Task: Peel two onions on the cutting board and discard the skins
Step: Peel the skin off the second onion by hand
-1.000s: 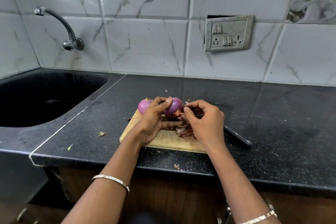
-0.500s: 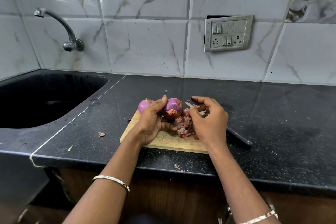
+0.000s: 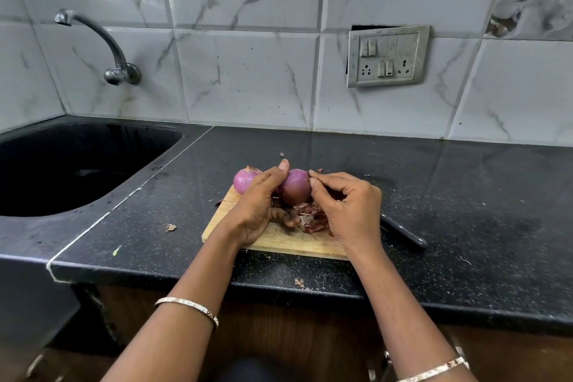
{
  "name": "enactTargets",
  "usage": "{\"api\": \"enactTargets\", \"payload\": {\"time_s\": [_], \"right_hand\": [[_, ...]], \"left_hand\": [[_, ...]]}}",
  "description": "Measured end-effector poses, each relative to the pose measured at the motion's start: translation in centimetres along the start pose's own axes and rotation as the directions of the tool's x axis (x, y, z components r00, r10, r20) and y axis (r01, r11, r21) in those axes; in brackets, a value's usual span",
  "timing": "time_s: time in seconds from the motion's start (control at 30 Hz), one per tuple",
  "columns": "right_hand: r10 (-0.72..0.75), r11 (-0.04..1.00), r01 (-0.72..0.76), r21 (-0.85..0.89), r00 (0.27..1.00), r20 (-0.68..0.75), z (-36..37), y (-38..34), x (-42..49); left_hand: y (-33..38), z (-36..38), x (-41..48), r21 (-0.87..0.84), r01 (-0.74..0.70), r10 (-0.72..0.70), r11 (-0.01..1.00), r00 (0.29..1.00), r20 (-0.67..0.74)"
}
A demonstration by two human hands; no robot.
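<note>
My left hand (image 3: 262, 205) grips a purple onion (image 3: 296, 186) just above the wooden cutting board (image 3: 279, 240). The thumb and fingertips of my right hand (image 3: 347, 205) pinch at the onion's upper right side. A second purple onion (image 3: 243, 180) lies on the board's far left corner, partly behind my left hand. A heap of reddish skins (image 3: 311, 219) sits on the board under and between my hands.
A black-handled knife (image 3: 403, 236) lies on the dark counter right of the board, its blade hidden by my right hand. A black sink (image 3: 77, 164) with a tap (image 3: 102, 43) lies at the left. Small skin scraps (image 3: 170, 227) dot the counter.
My right hand came back up from the skin heap to the onion's top right. My left hand turned the onion, so its smooth purple side now faces me.
</note>
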State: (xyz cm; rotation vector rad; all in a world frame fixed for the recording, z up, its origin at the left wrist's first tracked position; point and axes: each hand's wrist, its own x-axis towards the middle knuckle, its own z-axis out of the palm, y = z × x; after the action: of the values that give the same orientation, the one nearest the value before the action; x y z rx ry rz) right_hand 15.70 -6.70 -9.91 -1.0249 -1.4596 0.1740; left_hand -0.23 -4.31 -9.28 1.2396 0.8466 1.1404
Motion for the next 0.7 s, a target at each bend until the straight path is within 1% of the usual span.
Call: {"api": "enactTargets", "payload": {"time_s": [0.2,0.37,0.53,0.7], "right_hand": [[0.008,1.000,-0.008,0.010,1.000,0.022,-0.08,-0.26,-0.16],[0.042,0.999,-0.042,0.015,0.999,0.015,-0.07,-0.04,-0.10],[0.040,0.999,-0.040,-0.005,0.999,-0.010,-0.08,0.13,-0.07],[0.044,0.999,-0.044,0.019,0.999,0.022,-0.22,-0.29,-0.14]], "left_hand": [[-0.06,-0.06,0.00,0.002,-0.010,0.010,1.000,1.000,-0.006],[-0.15,-0.10,0.08,0.023,-0.023,0.023,0.999,1.000,0.008],[-0.17,-0.15,0.07,0.035,-0.028,0.027,0.999,1.000,0.013],[-0.17,-0.20,0.02,0.023,-0.032,0.032,0.999,0.999,0.010]]}}
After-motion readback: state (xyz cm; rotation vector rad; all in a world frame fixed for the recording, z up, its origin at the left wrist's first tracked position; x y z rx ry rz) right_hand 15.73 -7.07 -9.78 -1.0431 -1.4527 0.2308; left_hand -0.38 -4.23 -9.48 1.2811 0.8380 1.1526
